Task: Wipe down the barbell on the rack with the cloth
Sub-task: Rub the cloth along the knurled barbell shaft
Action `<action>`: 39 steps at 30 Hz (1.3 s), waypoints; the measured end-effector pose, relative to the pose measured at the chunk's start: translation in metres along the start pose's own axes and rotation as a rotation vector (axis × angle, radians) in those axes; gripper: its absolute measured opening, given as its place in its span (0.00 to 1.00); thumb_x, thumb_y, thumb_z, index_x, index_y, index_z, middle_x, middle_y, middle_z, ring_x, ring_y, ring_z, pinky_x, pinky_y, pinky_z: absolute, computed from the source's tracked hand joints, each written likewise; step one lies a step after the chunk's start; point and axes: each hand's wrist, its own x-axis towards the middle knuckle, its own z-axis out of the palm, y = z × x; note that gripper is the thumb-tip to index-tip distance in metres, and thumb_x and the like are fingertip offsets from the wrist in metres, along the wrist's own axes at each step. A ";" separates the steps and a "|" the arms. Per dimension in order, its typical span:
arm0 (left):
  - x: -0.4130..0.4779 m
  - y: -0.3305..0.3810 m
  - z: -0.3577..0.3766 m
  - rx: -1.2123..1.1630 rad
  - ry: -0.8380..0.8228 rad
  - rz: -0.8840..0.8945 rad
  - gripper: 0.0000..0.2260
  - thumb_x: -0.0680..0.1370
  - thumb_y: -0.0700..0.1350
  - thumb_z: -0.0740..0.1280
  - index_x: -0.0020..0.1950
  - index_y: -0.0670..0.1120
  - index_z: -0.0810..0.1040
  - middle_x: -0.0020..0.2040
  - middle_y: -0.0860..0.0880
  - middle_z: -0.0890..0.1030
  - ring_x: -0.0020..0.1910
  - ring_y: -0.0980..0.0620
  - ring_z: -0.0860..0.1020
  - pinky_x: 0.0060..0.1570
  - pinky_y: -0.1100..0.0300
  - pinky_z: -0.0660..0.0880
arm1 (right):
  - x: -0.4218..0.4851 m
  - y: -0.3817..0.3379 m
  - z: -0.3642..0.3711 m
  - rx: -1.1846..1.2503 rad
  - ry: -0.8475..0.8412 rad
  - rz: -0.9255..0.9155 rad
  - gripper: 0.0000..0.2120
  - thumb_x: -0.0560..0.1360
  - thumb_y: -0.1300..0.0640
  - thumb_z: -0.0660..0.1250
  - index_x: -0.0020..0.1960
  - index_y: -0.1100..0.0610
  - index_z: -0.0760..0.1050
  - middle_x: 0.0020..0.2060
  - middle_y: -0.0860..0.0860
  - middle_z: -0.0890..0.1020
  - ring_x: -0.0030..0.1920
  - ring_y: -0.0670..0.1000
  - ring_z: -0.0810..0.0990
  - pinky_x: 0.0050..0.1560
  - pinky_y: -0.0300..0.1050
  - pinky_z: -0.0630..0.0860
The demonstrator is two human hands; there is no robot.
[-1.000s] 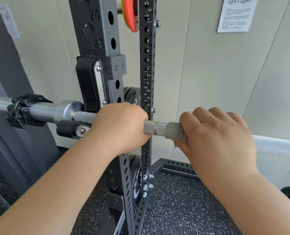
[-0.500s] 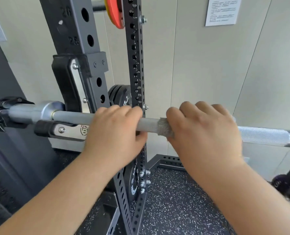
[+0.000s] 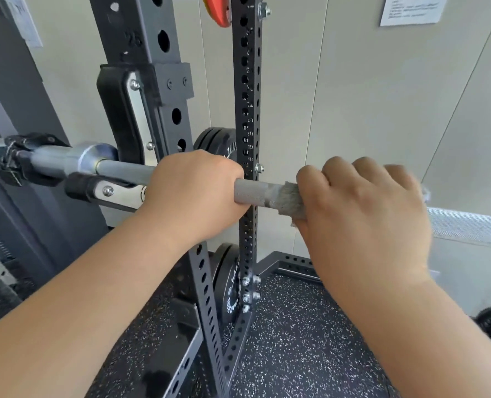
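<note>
Across the rack before us the barbell lies level in its hook. Our left hand curls round the bare shaft beside the post. Our right hand wraps the grey cloth round the shaft just to its right. We judge the risks small: the cloth may snag or bunch on the rough knurling, and a hard sideways pull could roll the bar in its hook.
</note>
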 end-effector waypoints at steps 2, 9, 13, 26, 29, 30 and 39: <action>-0.004 0.000 0.006 -0.005 0.068 -0.014 0.13 0.67 0.48 0.65 0.26 0.51 0.63 0.23 0.55 0.66 0.24 0.52 0.68 0.27 0.60 0.70 | -0.005 0.009 -0.001 0.025 -0.007 -0.068 0.17 0.65 0.57 0.78 0.43 0.53 0.69 0.35 0.50 0.70 0.35 0.56 0.66 0.40 0.49 0.59; -0.011 0.008 0.022 0.032 0.413 -0.061 0.21 0.80 0.47 0.66 0.31 0.51 0.60 0.28 0.55 0.60 0.27 0.48 0.62 0.36 0.57 0.57 | -0.016 0.044 -0.018 0.109 -0.080 0.021 0.22 0.67 0.39 0.77 0.40 0.51 0.69 0.32 0.48 0.69 0.34 0.55 0.68 0.40 0.48 0.61; -0.008 0.011 0.028 0.027 0.539 -0.074 0.21 0.81 0.46 0.66 0.32 0.51 0.60 0.29 0.55 0.60 0.29 0.48 0.62 0.35 0.56 0.59 | -0.004 0.017 -0.015 0.046 -0.043 0.104 0.15 0.65 0.56 0.78 0.36 0.54 0.71 0.30 0.53 0.73 0.33 0.57 0.71 0.42 0.50 0.57; -0.006 0.006 0.015 0.014 0.296 -0.030 0.19 0.74 0.49 0.71 0.29 0.51 0.63 0.25 0.56 0.61 0.26 0.46 0.66 0.34 0.57 0.60 | -0.008 0.022 -0.009 0.027 -0.020 -0.044 0.17 0.73 0.44 0.74 0.41 0.53 0.70 0.34 0.50 0.71 0.34 0.56 0.69 0.39 0.49 0.63; -0.009 0.007 0.015 -0.021 0.326 -0.028 0.17 0.75 0.50 0.69 0.31 0.52 0.64 0.27 0.55 0.63 0.28 0.46 0.65 0.35 0.55 0.64 | -0.004 0.014 -0.013 0.100 -0.002 0.045 0.25 0.81 0.32 0.56 0.41 0.52 0.73 0.33 0.50 0.72 0.35 0.57 0.70 0.41 0.49 0.60; -0.010 0.007 0.016 -0.025 0.343 -0.026 0.17 0.76 0.51 0.68 0.32 0.52 0.63 0.28 0.55 0.63 0.29 0.46 0.65 0.36 0.55 0.63 | -0.002 0.010 -0.016 0.119 -0.018 0.078 0.26 0.81 0.32 0.53 0.40 0.52 0.74 0.33 0.49 0.72 0.35 0.57 0.70 0.41 0.49 0.60; -0.009 0.009 0.022 -0.054 0.465 -0.046 0.17 0.77 0.48 0.67 0.34 0.52 0.61 0.29 0.55 0.61 0.30 0.47 0.63 0.35 0.53 0.65 | 0.027 -0.012 -0.024 0.318 -0.130 0.317 0.36 0.73 0.22 0.55 0.29 0.55 0.68 0.24 0.47 0.70 0.28 0.49 0.69 0.30 0.41 0.58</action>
